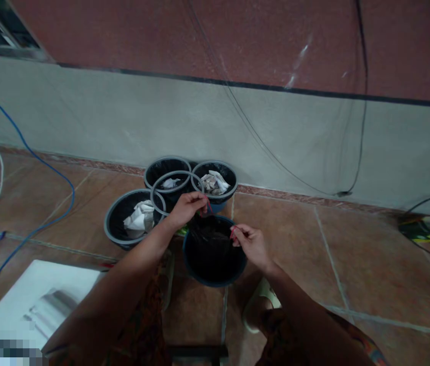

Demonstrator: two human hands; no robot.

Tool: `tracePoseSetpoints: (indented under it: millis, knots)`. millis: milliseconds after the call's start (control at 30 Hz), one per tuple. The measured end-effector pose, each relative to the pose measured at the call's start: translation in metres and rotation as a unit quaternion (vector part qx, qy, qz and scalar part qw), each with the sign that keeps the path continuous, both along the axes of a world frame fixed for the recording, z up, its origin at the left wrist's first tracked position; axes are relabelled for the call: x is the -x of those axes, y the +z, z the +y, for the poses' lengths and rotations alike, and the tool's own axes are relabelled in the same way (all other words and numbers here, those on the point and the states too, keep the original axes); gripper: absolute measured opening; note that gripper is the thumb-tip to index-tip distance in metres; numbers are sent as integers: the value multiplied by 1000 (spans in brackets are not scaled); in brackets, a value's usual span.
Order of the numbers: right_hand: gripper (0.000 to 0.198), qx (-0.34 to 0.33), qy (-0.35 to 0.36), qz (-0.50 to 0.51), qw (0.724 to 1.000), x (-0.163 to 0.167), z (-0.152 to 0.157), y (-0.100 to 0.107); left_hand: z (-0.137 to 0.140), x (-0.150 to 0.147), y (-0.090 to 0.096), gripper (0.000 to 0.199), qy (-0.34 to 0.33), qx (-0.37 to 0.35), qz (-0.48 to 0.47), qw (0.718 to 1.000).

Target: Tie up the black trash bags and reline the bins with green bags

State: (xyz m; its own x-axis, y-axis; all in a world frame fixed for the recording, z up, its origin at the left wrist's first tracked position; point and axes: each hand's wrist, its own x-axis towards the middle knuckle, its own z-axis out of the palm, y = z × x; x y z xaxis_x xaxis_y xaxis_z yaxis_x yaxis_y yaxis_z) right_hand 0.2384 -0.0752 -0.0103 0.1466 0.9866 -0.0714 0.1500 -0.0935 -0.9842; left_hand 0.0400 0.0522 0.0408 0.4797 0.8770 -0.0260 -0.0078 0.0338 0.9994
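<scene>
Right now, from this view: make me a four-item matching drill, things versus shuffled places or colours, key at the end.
1. black bag
2. grey ring
3. blue line
4. upper wall

A. beside the left hand, overlapping other bins in view
B. reddish
C. between both hands, the right hand pinching something red
D. curving over floor tiles, picture's left

Pairs: 1-C, 2-A, 3-D, 4-B
</scene>
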Motion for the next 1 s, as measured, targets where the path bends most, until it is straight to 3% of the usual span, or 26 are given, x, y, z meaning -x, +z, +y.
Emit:
tracePoseSetpoints:
  millis: [67, 233, 400, 467, 567, 700, 767, 867, 1000]
  knots:
    - [34, -2, -10, -1, 1000, -4, 1, 1, -2, 0, 5, 25, 15, 6, -33, 999]
    - [30, -7, -22, -53, 998, -11, 0, 12, -10, 1, 15, 28, -28, 42, -110, 993]
    - [24, -98, -92, -102, 986, -19, -2, 22, -4, 9, 19, 28, 28, 30, -141, 989]
    - [23, -101, -92, -93, 986, -21, 0, 21, -2, 9, 17, 33, 22, 39, -116, 992]
    - [19, -109, -69, -62, 990, -23, 2, 21, -9, 4, 9, 46, -51, 52, -45, 996]
    - [9, -150, -62, -30, 986, -20, 3, 24, -34, -13, -11, 76, -194, 65, 15, 979]
    - [6, -156, -34, -19, 987, -14, 3, 25, -47, -25, -22, 85, -220, 45, 44, 973]
    - [6, -154, 16, 4, 988, -3, 1, 28, -59, -42, -33, 77, -208, -33, 52, 976]
    - [3, -126, 1, 82, 989, -1, 2, 36, -59, -50, -43, 33, -194, -108, 153, 963]
